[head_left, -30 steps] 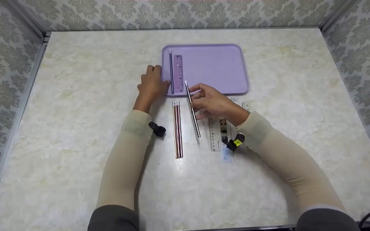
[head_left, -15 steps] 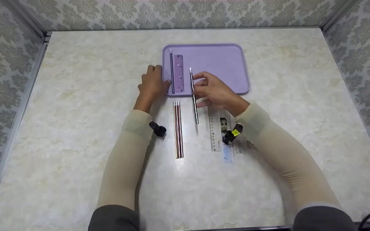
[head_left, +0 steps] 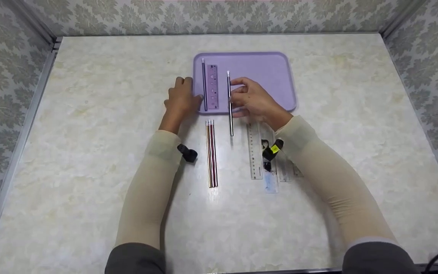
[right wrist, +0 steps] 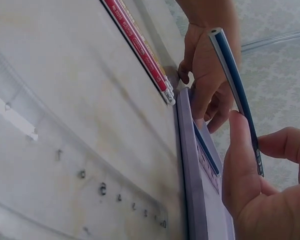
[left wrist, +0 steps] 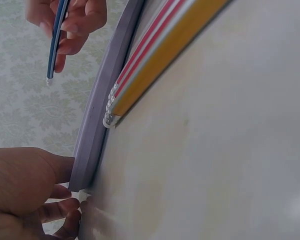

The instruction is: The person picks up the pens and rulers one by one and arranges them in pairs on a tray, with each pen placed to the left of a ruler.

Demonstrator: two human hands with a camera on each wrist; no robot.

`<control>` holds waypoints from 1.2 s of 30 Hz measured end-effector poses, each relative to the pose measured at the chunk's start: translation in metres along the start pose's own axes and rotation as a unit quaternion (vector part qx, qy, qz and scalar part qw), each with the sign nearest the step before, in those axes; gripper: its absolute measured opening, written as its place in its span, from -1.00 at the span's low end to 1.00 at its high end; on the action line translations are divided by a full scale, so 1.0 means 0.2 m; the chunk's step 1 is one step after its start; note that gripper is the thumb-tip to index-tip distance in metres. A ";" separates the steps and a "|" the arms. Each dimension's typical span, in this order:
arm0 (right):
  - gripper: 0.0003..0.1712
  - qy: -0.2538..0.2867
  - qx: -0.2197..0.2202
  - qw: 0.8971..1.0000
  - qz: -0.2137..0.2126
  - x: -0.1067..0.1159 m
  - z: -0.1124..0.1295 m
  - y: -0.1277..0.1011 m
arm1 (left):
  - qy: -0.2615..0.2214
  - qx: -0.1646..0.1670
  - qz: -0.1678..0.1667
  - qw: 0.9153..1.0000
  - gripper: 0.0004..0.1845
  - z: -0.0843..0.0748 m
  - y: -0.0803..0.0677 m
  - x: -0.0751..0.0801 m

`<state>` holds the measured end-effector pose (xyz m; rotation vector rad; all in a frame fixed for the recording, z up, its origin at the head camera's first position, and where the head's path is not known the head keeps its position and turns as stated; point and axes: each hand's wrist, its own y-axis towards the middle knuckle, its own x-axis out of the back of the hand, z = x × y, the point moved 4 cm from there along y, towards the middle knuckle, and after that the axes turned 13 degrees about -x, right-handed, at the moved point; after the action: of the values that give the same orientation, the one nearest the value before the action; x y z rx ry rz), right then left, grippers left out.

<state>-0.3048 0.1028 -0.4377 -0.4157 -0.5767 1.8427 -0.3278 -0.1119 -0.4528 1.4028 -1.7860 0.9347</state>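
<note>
The blue-and-silver pencil [head_left: 230,108] has moved farther over the purple tray [head_left: 259,68], pinched by the right hand [head_left: 254,98] while the left hand [head_left: 181,96] grips the tray's edge, seemingly mid-placement, next likely needing lowering beside the pink ruler [head_left: 213,86].

five pencils [head_left: 230,123], five rulers [head_left: 212,86] — one tray [head_left: 274,82]
</note>
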 end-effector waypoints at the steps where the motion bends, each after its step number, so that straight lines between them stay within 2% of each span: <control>1: -0.37 0.003 -0.001 1.000 -0.001 0.00 0.00 0.01 | 0.001 0.000 -0.002 1.000 -0.28 0.00 0.00 0.00; 11: -0.31 0.038 -0.003 0.999 -0.013 0.01 0.05 0.07 | 0.006 -0.004 -0.004 1.000 -0.29 0.00 0.00 -0.01; 21: -0.36 0.035 0.007 0.999 -0.038 0.01 0.11 0.12 | 0.001 -0.001 0.005 1.000 -0.29 0.00 0.00 0.00; 36: -0.31 0.029 0.006 0.996 -0.081 0.02 0.17 0.20 | 0.001 -0.001 0.000 1.000 -0.30 0.00 0.00 0.00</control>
<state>-0.3561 0.0893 -0.4327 -0.4023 -0.5438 1.6738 -0.3267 -0.1122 -0.4538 1.4012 -1.7852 0.9338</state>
